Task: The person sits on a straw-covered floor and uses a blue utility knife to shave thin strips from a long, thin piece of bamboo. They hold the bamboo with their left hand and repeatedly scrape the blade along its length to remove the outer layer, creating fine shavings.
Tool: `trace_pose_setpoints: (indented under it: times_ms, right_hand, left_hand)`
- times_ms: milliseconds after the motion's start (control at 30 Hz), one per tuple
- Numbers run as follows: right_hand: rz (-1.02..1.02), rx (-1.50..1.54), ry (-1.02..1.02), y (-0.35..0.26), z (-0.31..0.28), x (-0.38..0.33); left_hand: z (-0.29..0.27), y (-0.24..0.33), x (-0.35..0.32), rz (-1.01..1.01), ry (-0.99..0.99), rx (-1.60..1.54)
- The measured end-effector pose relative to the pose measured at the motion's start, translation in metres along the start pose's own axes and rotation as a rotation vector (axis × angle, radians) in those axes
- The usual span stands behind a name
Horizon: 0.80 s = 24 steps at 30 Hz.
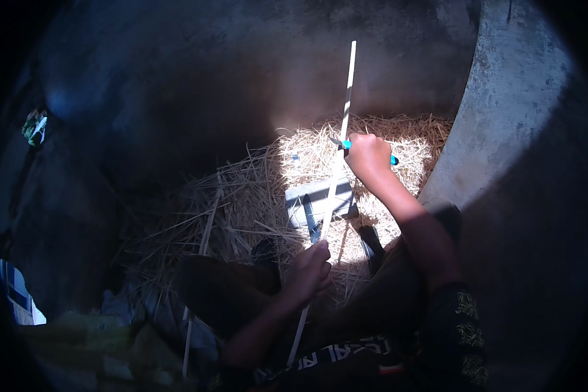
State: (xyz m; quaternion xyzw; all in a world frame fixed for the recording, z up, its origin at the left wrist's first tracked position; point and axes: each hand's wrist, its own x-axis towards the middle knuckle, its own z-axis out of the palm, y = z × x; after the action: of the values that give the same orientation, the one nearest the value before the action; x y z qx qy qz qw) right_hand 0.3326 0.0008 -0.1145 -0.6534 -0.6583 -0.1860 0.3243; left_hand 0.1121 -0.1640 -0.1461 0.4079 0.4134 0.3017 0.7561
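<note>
A long pale wooden strip, like split bamboo (349, 85), runs slanting from my lap up toward the far wall. My left hand (309, 273) is closed around its lower part, close to my body. Farther up, my right hand (370, 159) grips a craft knife with a turquoise handle (394, 160). The knife's blade end lies across the strip or against it; whether it cuts in, I cannot tell. Beneath the strip sits a greyish rectangular block (296, 204), and a dark flat tool, perhaps a blade (311, 221), lies against it.
Heaps of thin pale shavings (242, 189) cover the floor, partly in bright sunlight. Another strip (211, 215) lies among them at the left. A dark wall (196, 85) stands ahead, and a pale curved wall (496, 111) rises on the right. Yellowish cloth (91, 340) lies at lower left.
</note>
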Motion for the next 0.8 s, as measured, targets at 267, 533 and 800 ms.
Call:
trace_pose_setpoints:
  times_ms: [267,533,800]
  right_hand:
    - [-0.081,0.140,0.021,-0.015,0.014,-0.014]
    - [0.163,0.044,0.006,0.026,-0.004,0.011]
    - [0.268,0.111,0.018,0.034,-0.024,0.013]
  left_hand:
    - [-0.002,0.006,-0.007,0.018,0.003,-0.018]
    - [-0.003,-0.001,-0.016,-0.059,-0.060,0.007]
    - [-0.001,0.008,-0.020,-0.010,-0.124,0.032]
